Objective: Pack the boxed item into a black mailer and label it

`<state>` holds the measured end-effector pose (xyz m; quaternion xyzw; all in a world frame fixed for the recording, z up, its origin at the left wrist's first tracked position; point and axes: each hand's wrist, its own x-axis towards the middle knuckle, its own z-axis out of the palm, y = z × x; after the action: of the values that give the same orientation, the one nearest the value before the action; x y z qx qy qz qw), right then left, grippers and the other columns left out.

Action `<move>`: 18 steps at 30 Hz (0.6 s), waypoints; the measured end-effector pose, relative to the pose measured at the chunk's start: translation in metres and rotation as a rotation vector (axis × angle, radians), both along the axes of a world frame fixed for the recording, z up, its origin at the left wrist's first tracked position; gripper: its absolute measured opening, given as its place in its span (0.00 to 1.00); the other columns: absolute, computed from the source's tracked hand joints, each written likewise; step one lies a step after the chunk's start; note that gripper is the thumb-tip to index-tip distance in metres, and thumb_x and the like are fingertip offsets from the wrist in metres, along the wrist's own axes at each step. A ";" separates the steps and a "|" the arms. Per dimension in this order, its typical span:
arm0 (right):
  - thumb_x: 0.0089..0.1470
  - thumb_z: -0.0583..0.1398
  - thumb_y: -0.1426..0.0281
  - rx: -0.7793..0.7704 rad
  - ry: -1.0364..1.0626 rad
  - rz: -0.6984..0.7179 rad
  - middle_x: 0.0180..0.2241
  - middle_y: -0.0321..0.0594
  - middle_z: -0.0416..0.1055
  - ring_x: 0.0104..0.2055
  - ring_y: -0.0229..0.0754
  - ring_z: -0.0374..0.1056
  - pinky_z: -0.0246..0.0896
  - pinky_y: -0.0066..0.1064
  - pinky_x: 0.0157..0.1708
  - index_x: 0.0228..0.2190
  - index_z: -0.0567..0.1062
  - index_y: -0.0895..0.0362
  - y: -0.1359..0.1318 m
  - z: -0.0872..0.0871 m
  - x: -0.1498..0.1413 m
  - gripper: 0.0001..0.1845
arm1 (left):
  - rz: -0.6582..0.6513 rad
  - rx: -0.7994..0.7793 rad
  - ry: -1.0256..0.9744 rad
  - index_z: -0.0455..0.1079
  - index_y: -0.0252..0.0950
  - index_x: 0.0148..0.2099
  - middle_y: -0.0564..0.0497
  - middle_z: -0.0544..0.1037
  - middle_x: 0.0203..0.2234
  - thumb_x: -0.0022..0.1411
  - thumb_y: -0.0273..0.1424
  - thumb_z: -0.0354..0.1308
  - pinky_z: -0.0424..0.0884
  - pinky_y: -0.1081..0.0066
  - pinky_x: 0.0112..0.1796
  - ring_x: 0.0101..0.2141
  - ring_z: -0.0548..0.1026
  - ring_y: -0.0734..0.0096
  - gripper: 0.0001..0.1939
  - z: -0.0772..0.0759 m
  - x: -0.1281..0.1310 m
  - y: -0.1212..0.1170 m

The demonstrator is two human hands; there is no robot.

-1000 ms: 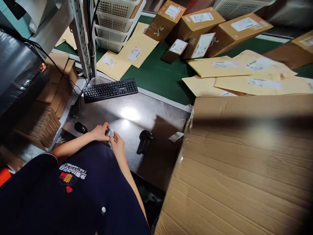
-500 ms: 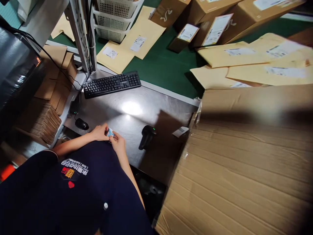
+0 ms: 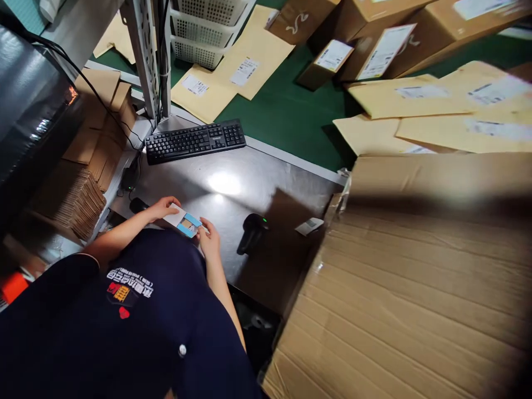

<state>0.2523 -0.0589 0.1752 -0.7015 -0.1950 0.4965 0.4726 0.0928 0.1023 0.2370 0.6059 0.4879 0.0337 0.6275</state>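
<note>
Between my two hands is a small flat white-and-blue box [image 3: 187,223], its printed face turned up. My left hand [image 3: 163,208] is closed on the white end, thumb on top. The opposite, blue end is pinched by the fingers of my right hand [image 3: 209,238]. Both hands are just above the near edge of the metal table [image 3: 183,180]. A black computer mouse [image 3: 136,205] sits beside my left wrist, partly covered by it. To the right of my right hand lies a black handheld scanner [image 3: 250,233] with a green light.
A black keyboard [image 3: 195,141] lies at the table's back. Beyond it, the green surface [image 3: 282,116] bears padded envelopes [image 3: 249,66] and cardboard boxes [image 3: 303,22]. A large cardboard carton [image 3: 399,277] fills the right side. Near it is a white label [image 3: 310,225]. Folded cardboard [image 3: 75,199] is stacked left.
My hands have moved apart, my left hand going slightly up and left. The small box, mostly hidden by fingers before, now shows its white-and-blue face. The camera view has shifted slightly.
</note>
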 end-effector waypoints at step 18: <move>0.67 0.51 0.51 0.172 -0.579 0.048 0.35 0.48 0.80 0.38 0.48 0.74 0.68 0.39 0.45 0.34 0.82 0.56 0.014 0.049 0.016 0.28 | -0.378 0.885 0.162 0.79 0.39 0.40 0.43 0.61 0.71 0.62 0.32 0.63 0.57 0.47 0.66 0.68 0.60 0.46 0.05 0.040 0.025 -0.013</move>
<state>0.2683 -0.0452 0.2239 -0.7663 -0.3794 0.2686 0.4434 0.1180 0.0896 0.2775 0.8932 0.3555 0.0759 0.2647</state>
